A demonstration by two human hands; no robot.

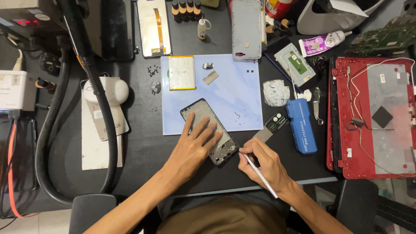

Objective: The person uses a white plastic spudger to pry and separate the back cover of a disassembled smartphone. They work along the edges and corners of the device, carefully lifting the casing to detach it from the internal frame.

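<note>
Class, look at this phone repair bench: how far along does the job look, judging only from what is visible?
Done: the battery, small metal pieces and loose screws lie off the phone on the blue mat. In hand: the left hand pins the phone frame; the right hand works a slim white tool at its lower corner. Left: the removed parts still lie apart.
</note>
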